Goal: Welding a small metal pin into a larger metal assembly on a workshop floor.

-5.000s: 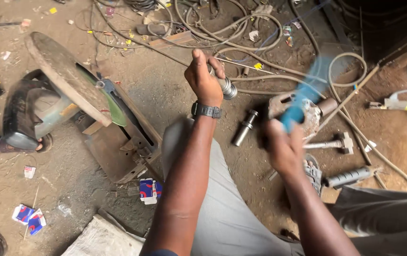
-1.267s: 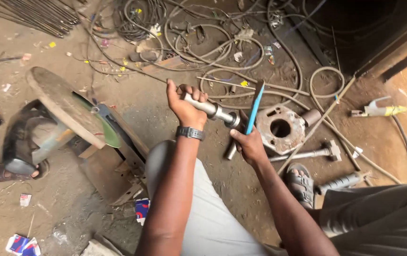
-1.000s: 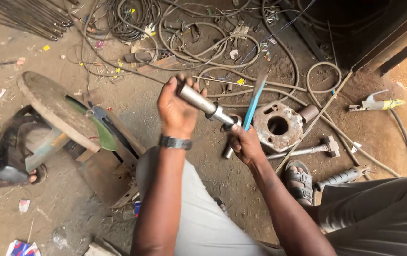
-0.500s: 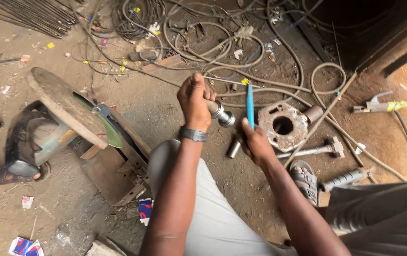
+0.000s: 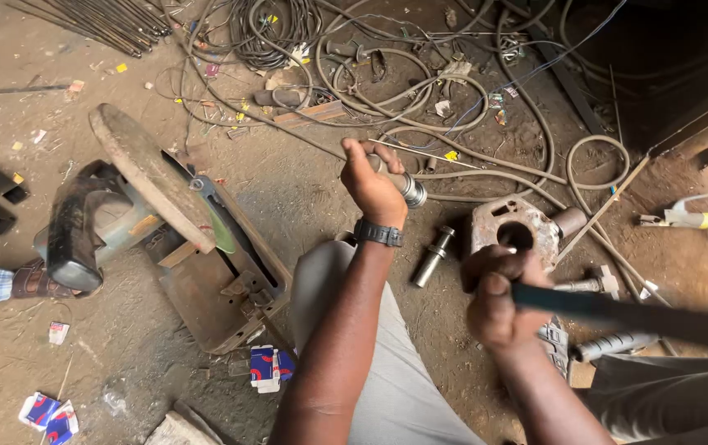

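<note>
My left hand (image 5: pixel 372 183) is closed around a short silver metal shaft (image 5: pixel 408 189), held up above the dirt floor; a dark watch (image 5: pixel 378 233) sits on that wrist. My right hand (image 5: pixel 496 294) grips a long blue-handled tool (image 5: pixel 628 316) that stretches toward the right edge, blurred. Between the hands, on the ground, lies a second metal pin (image 5: pixel 433 256). Just beyond my right hand sits a rusty cast housing with a round hole (image 5: pixel 509 226).
A cut-off saw with a large disc (image 5: pixel 150 173) stands at left. Tangled cables and hoses (image 5: pixel 387 58) cover the far floor. A hammer (image 5: pixel 585 285), a threaded bolt (image 5: pixel 614 346), a steel rod bundle (image 5: pixel 107 21) and small cartons (image 5: pixel 265 366) lie around. Someone's sandalled foot (image 5: pixel 8 284) shows at left.
My right hand has swung the blue-handled tool from upright beside the shaft down and out to the right. My left hand still holds the shaft, slightly lower.
</note>
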